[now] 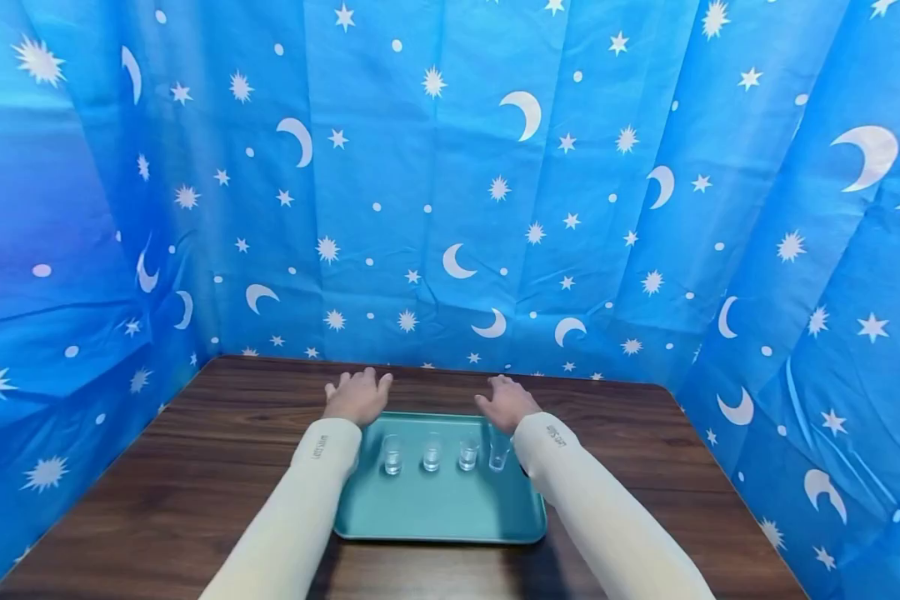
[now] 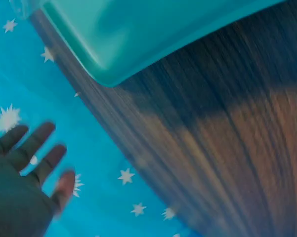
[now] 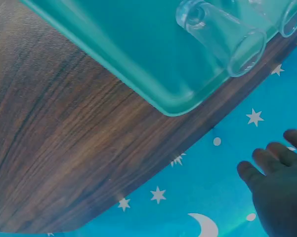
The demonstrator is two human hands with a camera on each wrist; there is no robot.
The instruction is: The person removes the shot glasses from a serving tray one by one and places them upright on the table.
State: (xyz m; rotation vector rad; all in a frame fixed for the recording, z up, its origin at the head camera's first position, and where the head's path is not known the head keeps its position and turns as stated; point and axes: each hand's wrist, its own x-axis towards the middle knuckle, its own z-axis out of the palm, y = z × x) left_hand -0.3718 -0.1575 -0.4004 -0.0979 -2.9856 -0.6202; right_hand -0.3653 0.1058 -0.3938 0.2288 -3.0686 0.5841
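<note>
My two cream sleeves (image 1: 281, 521) reach forward from below, one on each side, over the dark wood-grain surface (image 1: 120, 508). Between them a green tray (image 1: 441, 512) lies flat on the surface, its near edge toward me. In the tray's farther half four clear glasses stand upright in a row: the left glass (image 1: 392, 458), the second glass (image 1: 431, 454), the third glass (image 1: 468, 454) and, just beside my right sleeve, the right glass (image 1: 499, 454), which looks taller. Beyond them, my left hand (image 1: 357, 397) is by the tray's far left corner, fingers spread wide, holding nothing. My right hand (image 1: 507, 403) is by the far right corner, fingers loosely extended, slightly parted, holding nothing. Farthest back hangs a blue curtain (image 1: 390, 183) with white stars and moons.
</note>
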